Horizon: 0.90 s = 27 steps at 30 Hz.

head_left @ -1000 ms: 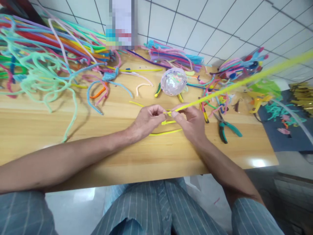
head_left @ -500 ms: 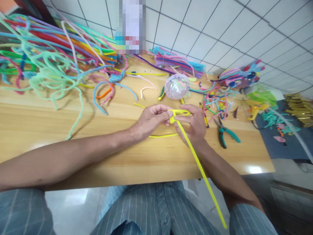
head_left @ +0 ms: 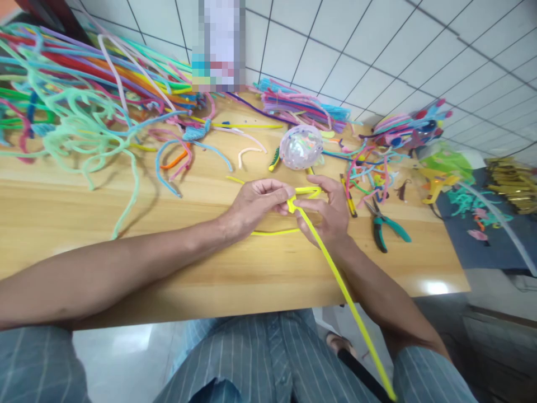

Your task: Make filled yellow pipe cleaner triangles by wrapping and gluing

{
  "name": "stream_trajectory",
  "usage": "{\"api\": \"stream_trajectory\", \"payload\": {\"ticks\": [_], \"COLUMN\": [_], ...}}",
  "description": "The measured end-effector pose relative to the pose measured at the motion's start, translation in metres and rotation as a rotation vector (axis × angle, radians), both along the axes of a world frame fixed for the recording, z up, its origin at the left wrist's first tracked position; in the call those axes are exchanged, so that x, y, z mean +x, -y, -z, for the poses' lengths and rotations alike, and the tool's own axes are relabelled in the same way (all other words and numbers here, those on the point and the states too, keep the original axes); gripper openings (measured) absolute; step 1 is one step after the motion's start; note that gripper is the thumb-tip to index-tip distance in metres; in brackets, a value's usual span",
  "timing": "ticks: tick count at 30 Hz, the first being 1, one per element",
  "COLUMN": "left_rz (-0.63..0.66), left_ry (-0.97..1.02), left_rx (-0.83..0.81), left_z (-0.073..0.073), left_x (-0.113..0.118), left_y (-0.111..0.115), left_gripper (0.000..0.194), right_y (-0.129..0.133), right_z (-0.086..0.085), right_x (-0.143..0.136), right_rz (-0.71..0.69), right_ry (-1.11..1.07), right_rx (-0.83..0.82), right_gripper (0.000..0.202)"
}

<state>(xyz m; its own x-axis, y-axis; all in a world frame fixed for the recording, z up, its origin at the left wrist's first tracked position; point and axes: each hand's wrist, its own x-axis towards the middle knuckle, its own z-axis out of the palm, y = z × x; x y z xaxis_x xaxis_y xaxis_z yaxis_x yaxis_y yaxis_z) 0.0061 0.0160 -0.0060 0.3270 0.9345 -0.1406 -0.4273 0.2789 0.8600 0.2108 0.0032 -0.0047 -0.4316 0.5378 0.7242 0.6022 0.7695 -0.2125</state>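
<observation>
Table [head_left: 268, 285] | bowl [head_left: 287, 158]: scraps [head_left: 302, 146] | left hand [head_left: 260, 202] pinches yellow stem [head_left: 321, 244] | right hand [head_left: 331, 218] curled, grip unclear

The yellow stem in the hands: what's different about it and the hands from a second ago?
The long free end of the yellow stem has swung from the upper right down to the lower right. The right hand, its thumb and fingers pinched on the stem then, now has its fingers spread. The left hand keeps its pinch; the pliers still lie on the table.

Bent yellow pipe cleaner [head_left: 291, 205] in left grip [head_left: 260, 202], right grip [head_left: 334, 215] against it
</observation>
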Motion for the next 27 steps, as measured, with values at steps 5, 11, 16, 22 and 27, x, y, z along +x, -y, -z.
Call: {"api": "stream_trajectory", "payload": {"ticks": [5,11,16,22,27], "left_rz": [-0.030,-0.058,-0.046,-0.033,-0.055], "left_ry": [-0.015,-0.046,-0.032,-0.030,-0.108], "left_rx": [0.005,0.040,0.053,0.088,0.130], "left_z": [-0.005,-0.009,-0.004,-0.001,-0.004], "left_x": [0.000,-0.003,-0.003,-0.003,-0.004], "left_y": [-0.001,-0.002,-0.005,-0.008,-0.007], "left_gripper": [0.038,0.038,0.042,0.042,0.045], "right_y": [-0.003,-0.002,-0.006,-0.006,-0.001], "right_z": [0.001,-0.002,-0.007,-0.019,-0.027], "right_x": [0.002,0.003,-0.002,-0.003,-0.006], "right_rz": [0.041,0.058,0.011,-0.043,0.009], "right_ry": [-0.046,-0.406,-0.735,-0.749,-0.577], "right_rx": [-0.024,-0.311,-0.924,-1.140,-1.153], "right_gripper": [0.030,0.009,0.023,0.044,0.034]}}
